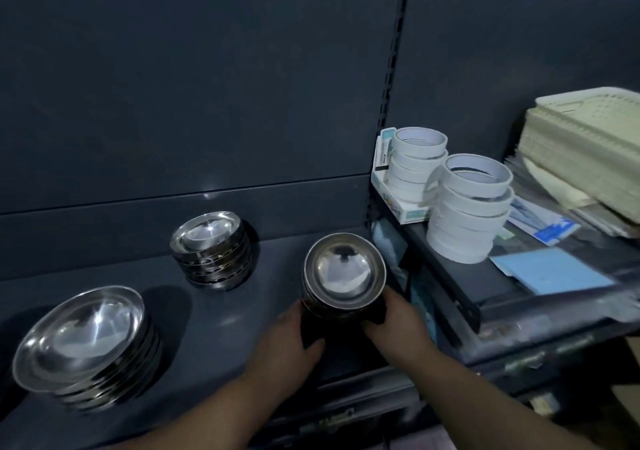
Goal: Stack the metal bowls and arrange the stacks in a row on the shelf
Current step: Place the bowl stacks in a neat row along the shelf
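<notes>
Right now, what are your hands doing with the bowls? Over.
Left hand and right hand both clasp the right-hand bowl stack. Two other stacks sit on the shelf. Tape rolls close on the right.

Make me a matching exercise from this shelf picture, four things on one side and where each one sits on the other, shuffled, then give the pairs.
Things:
1. big bowl stack
2. rear bowl stack
3. held bowl stack
4. tape rolls

Places:
A. between the left hand and the right hand
B. on the upper right shelf
C. near left of the lower shelf
D. by the back panel

Pairs: 1-C, 2-D, 3-A, 4-B
</notes>
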`<action>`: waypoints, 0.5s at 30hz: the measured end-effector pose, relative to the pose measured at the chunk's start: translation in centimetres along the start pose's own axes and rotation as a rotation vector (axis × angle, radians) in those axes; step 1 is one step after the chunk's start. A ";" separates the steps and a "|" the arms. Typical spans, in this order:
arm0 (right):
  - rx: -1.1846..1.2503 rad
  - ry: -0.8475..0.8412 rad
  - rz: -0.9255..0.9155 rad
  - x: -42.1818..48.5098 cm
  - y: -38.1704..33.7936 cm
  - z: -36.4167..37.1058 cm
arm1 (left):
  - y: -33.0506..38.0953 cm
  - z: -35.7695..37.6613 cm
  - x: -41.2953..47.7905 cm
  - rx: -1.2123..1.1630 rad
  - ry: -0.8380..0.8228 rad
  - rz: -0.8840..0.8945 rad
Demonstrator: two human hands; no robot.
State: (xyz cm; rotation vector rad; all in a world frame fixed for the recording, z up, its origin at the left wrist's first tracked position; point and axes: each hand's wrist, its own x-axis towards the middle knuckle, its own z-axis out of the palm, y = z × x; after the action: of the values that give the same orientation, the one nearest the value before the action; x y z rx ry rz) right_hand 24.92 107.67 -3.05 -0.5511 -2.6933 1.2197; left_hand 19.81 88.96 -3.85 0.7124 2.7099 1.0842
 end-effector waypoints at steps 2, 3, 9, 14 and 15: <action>-0.009 -0.003 0.011 -0.9 0.4 -0.6 | 0.5 0.1 -0.6 0.009 -0.025 0.007; -0.016 -0.005 0.010 -1.3 0.6 -0.9 | 0.8 0.2 -0.9 0.019 -0.037 0.010; -0.018 -0.045 -0.041 -2.6 1.6 -2.8 | 2.3 1.1 -2.3 0.050 -0.064 -0.026; 0.100 -0.107 -0.110 -2.6 2.1 -4.5 | 4.2 1.1 -2.2 -0.018 0.054 -0.126; 0.138 -0.107 -0.120 -2.4 2.2 -4.6 | 4.5 1.0 -2.0 -0.051 0.072 -0.116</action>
State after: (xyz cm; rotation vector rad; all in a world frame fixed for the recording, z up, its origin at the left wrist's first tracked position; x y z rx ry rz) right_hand 28.98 111.26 -1.59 -0.3095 -2.6559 1.4254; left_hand 23.55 91.43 -1.58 0.5109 2.7336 1.1676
